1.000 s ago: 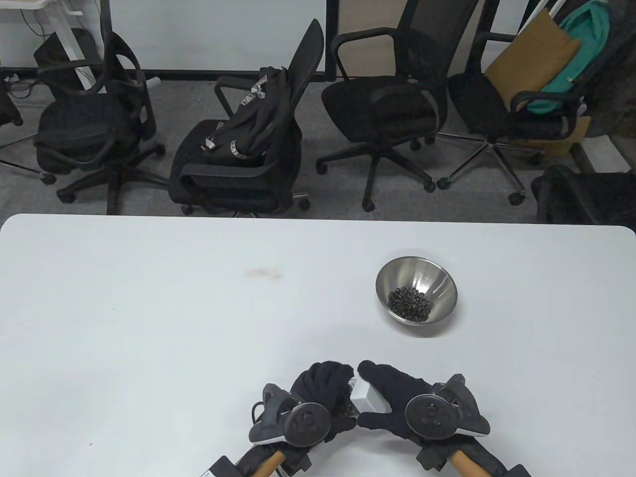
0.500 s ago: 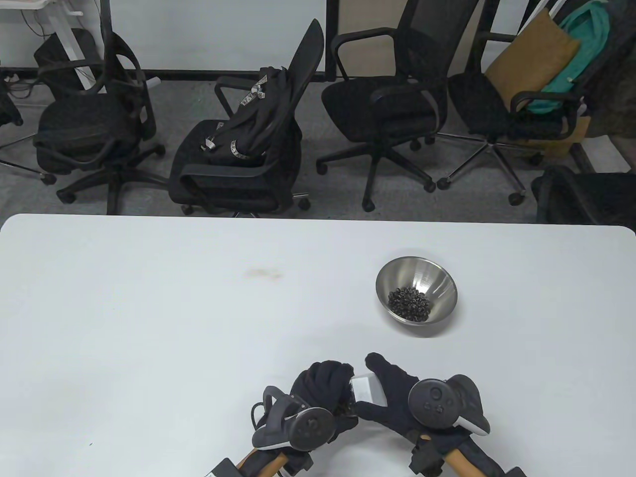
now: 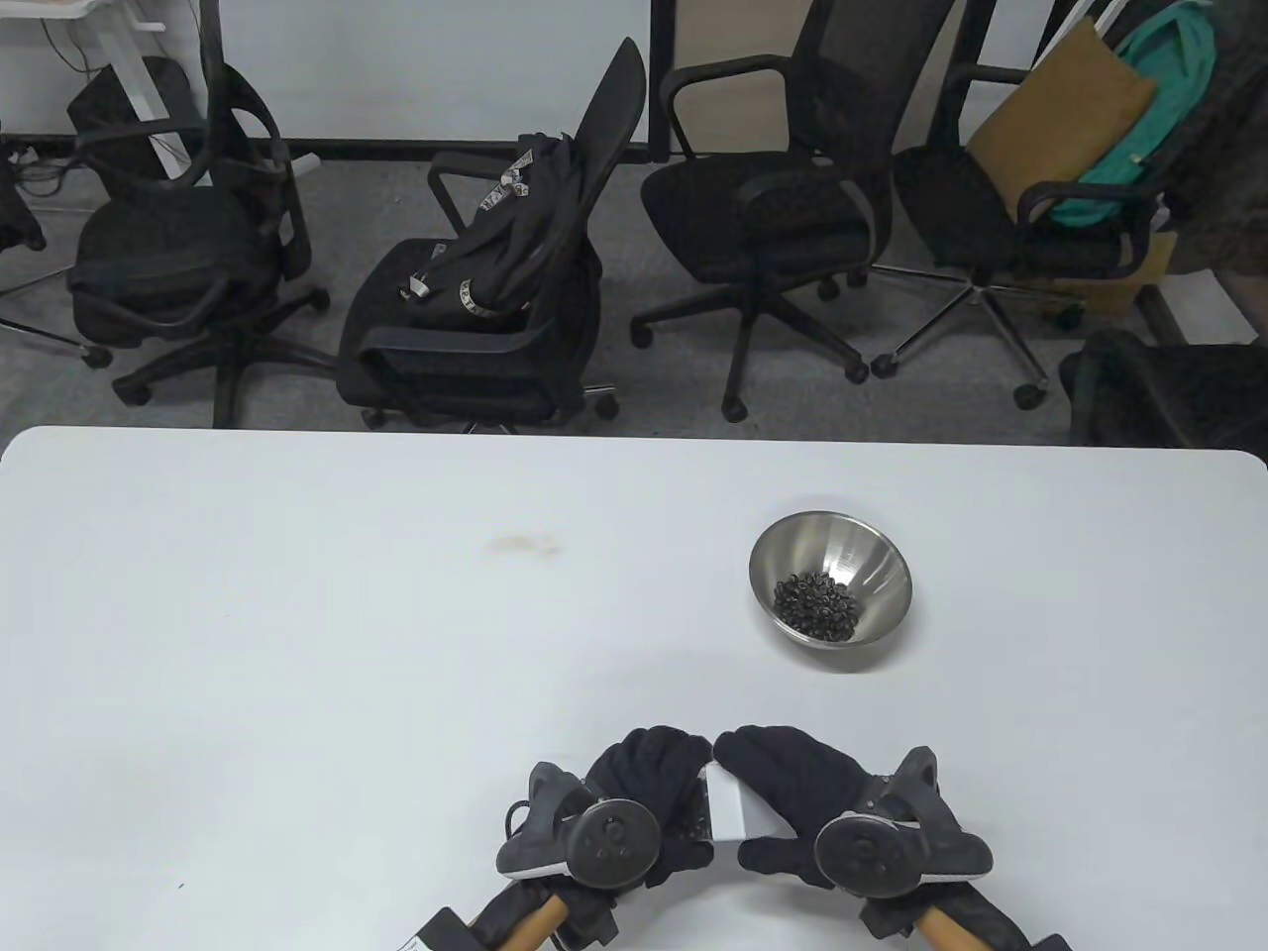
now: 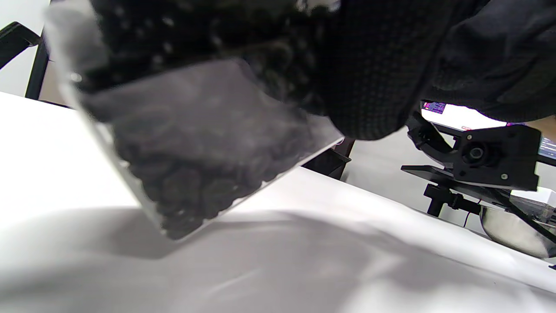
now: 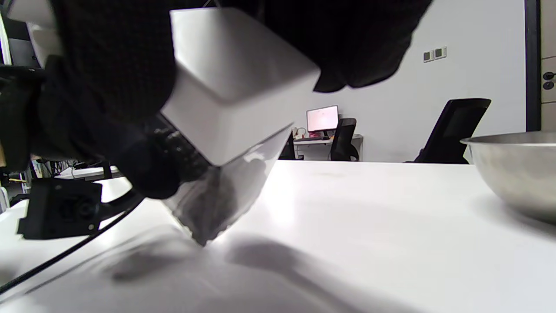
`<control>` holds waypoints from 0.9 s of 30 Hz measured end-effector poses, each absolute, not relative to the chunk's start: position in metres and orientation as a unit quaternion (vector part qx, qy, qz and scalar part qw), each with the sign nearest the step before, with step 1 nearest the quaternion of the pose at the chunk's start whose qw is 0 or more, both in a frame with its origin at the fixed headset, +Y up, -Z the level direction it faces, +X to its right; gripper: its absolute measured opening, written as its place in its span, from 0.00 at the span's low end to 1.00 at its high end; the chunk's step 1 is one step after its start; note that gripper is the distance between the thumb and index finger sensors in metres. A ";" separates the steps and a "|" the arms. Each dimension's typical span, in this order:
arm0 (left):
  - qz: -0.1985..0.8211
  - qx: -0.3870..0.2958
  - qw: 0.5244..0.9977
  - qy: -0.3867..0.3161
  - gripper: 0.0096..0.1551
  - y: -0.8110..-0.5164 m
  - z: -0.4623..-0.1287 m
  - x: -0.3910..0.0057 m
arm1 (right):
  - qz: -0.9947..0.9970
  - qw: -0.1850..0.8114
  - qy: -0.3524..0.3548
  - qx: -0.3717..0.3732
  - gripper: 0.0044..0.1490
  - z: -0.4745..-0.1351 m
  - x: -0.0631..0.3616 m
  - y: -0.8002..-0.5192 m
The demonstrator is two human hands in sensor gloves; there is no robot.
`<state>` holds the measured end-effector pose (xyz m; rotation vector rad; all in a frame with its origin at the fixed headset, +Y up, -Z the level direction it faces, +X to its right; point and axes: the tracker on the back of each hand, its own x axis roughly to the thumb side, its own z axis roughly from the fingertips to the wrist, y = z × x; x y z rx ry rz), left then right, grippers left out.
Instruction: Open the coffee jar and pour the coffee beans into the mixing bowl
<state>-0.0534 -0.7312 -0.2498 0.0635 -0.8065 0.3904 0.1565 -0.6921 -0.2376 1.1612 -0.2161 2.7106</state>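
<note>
White rectangular table (image 3: 297, 644) takes up the near half of the table view. Round stainless-steel mixing bowl (image 3: 830, 590) sits right of centre, dark coffee beans (image 3: 816, 602) piled in its bottom. Both hands at the near edge, centre, facing each other. Left hand in black sensor glove (image 3: 644, 797): fingers curled around the body of the clear square plastic coffee jar (image 4: 204, 174), palm turned right, tracker up. Right hand in black sensor glove (image 3: 792, 802): fingers draped over the far side, thumb on the near side, gripping the jar's white square lid (image 3: 728, 807). Jar is tilted, lid end pointing right, low corner just above the tabletop in the wrist views; contact can't be confirmed. Beans visible inside the jar. Jar well apart from the bowl, near-left of it.
</note>
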 end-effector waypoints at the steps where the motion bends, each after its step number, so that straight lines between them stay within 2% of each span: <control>1: 0.189 0.029 0.901 -0.390 0.57 -0.731 -0.250 -0.054 | 0.912 0.093 -0.072 0.392 0.60 -0.238 0.156 -0.692; 14: 0.180 0.049 0.904 -0.385 0.57 -0.731 -0.248 -0.053 | 0.918 0.127 -0.073 0.368 0.60 -0.241 0.157 -0.693; 27: 0.156 0.093 0.914 -0.363 0.57 -0.728 -0.242 -0.051 | 0.935 0.253 -0.019 0.250 0.61 -0.252 0.160 -0.698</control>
